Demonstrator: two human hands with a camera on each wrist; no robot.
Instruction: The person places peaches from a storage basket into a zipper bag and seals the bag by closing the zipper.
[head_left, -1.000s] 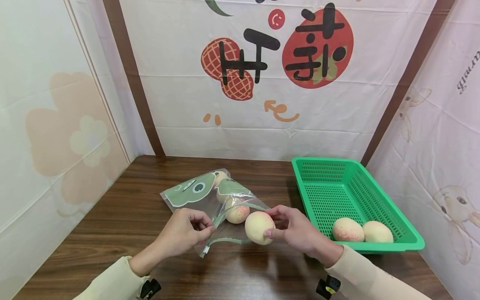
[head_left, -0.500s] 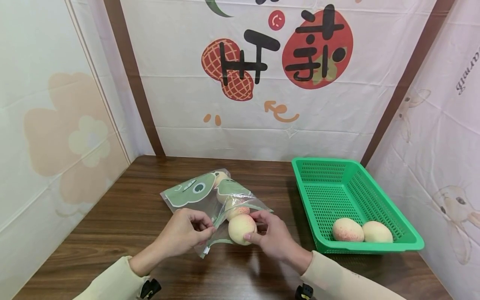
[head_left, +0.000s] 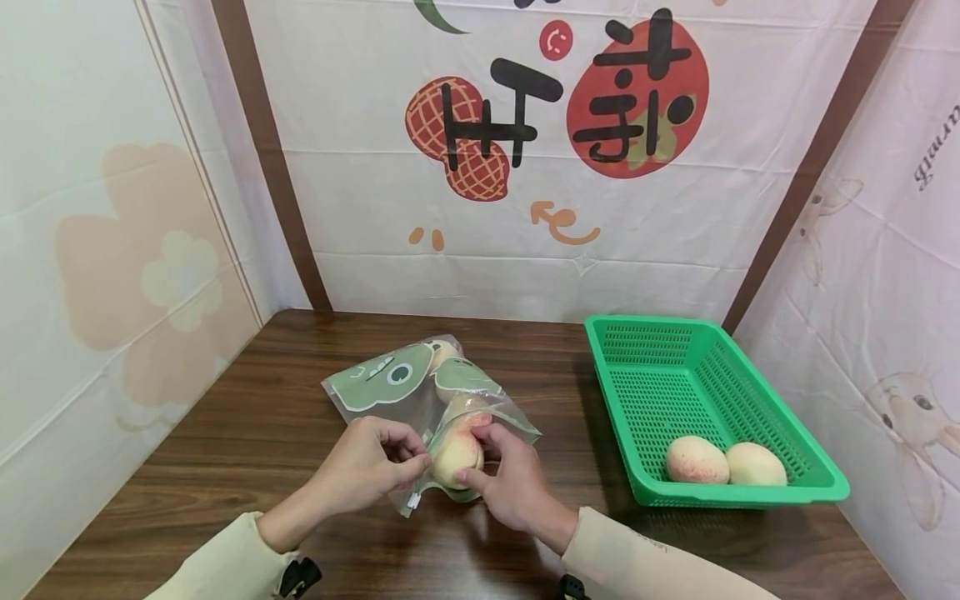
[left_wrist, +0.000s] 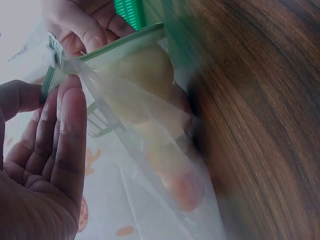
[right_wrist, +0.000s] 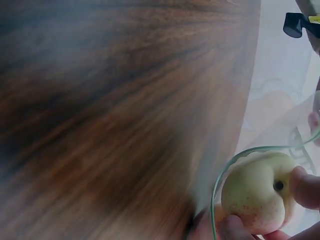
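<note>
A clear zip bag [head_left: 375,392] with green cartoon print lies on the table, its mouth spread toward me and several peaches inside. My left hand [head_left: 382,458] pinches the bag's edge between thumb and fingers, near the white slider [head_left: 413,500]. In the left wrist view the thumb and fingertips [left_wrist: 72,100] meet at the green zip strip [left_wrist: 125,45]. My right hand [head_left: 513,479] grips a pale yellow peach [head_left: 456,457] at the bag's opening. The right wrist view shows that peach [right_wrist: 260,192] within the green-rimmed mouth, thumb near its stem hollow.
A green plastic basket [head_left: 750,367] stands on the right of the brown wooden table [head_left: 262,400]. Two peaches [head_left: 697,460] sit in its near end. Printed white cloth [head_left: 360,275] hangs behind the table and at both sides.
My right hand has carried the peach leftward from beside the bag into its mouth. The left hand has stayed in place on the bag's edge.
</note>
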